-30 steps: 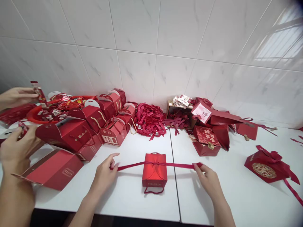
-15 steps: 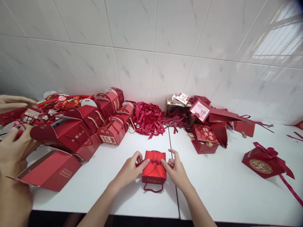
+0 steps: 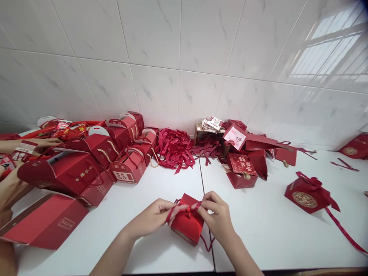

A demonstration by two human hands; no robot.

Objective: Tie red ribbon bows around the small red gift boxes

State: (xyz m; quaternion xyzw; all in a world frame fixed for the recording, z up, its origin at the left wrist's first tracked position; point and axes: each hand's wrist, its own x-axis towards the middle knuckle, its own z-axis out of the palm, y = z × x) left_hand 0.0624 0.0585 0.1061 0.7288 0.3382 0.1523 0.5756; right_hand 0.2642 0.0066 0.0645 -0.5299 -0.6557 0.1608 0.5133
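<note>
A small bright red gift box (image 3: 188, 226) sits turned at an angle on the table in front of me, with a dark red cord handle (image 3: 207, 245) hanging off its right side. Dark red ribbon (image 3: 188, 210) crosses its top at a small knot or bow. My left hand (image 3: 161, 214) is closed on the ribbon at the left of the knot. On the other side, my right hand (image 3: 215, 212) pinches the ribbon with thumb and fingers just above the box's right edge.
Several red gift boxes (image 3: 129, 165) crowd the left, where another person's hands (image 3: 14, 180) handle wrapped items. A ribbon heap (image 3: 175, 149) lies against the wall. Rightward are more boxes (image 3: 241, 172), stacked cards (image 3: 212, 123) and a bow-tied box (image 3: 309, 193).
The small box has turned, so its cord handle now points to the lower right. Both my hands have moved closer to the knot. My view has shifted slightly right.
</note>
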